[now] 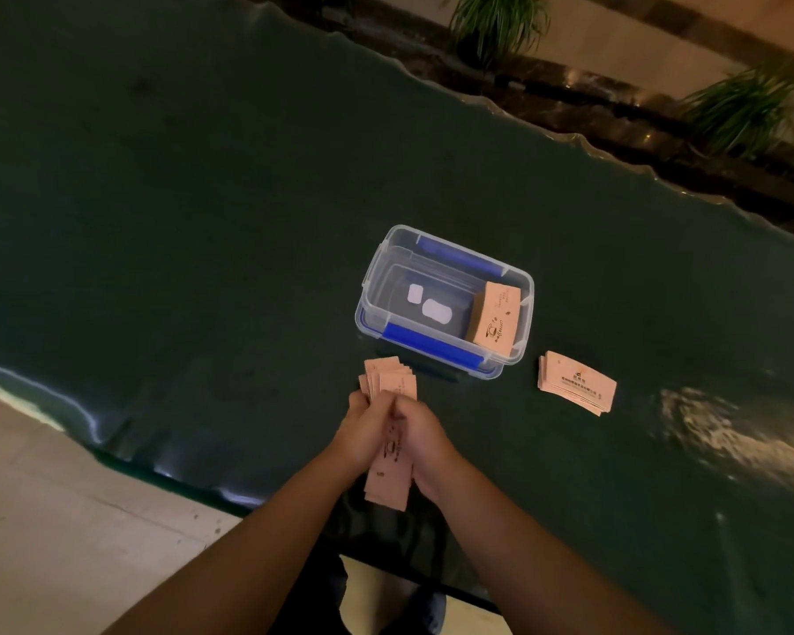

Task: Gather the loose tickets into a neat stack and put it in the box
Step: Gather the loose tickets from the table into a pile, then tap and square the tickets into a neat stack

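Note:
Both hands grip one bundle of pink tickets [388, 483] above the dark green table, just in front of the box. My left hand [367, 430] closes on its left side and my right hand [420, 440] on its right side. The ticket ends fan out unevenly beyond my fingers, and the near ends stick out below my palms. The clear plastic box [448, 300] with blue clasps stands open, with a stack of tickets [496, 320] leaning inside at its right end. A second loose pile of tickets [576, 382] lies on the table to the right of the box.
Two white labels [429, 304] show on the box floor. The green table [202, 222] has a wavy glossy edge; beyond it are a dark ledge and potted plants [496, 25]. A pale tiled floor [65, 497] lies at lower left, and my shoes show below.

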Tool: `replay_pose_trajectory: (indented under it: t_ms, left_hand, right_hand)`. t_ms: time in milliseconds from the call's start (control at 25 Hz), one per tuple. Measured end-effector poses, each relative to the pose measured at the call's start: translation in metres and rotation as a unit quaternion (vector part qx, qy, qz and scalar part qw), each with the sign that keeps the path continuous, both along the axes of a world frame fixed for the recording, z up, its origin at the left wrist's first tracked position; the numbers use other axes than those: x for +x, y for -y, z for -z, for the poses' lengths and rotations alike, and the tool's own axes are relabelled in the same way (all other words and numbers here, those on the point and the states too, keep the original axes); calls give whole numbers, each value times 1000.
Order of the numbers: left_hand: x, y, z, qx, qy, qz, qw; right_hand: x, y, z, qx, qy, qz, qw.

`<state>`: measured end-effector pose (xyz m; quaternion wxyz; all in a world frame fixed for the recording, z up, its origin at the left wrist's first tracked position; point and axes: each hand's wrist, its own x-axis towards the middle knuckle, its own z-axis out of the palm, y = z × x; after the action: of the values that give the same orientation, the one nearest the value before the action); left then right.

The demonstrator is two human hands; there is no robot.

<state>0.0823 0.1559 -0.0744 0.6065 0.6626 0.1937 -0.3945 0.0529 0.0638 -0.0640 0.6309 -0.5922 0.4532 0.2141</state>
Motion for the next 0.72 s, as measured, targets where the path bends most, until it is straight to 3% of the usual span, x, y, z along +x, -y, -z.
replay_pose_trajectory:
  t_ms: [440, 600, 720]
  left_hand:
    - [69, -14, -35, -154, 35, -90, 983]
    - [81, 9, -50, -213, 45, -80, 973]
    - [79, 35, -58, -249, 37, -100, 963]
  right_hand:
    - [44, 15, -55, 4, 165, -32, 986]
    - [37, 45, -65, 56, 226, 90, 968]
    - [19, 68, -70, 161, 282, 249, 912]
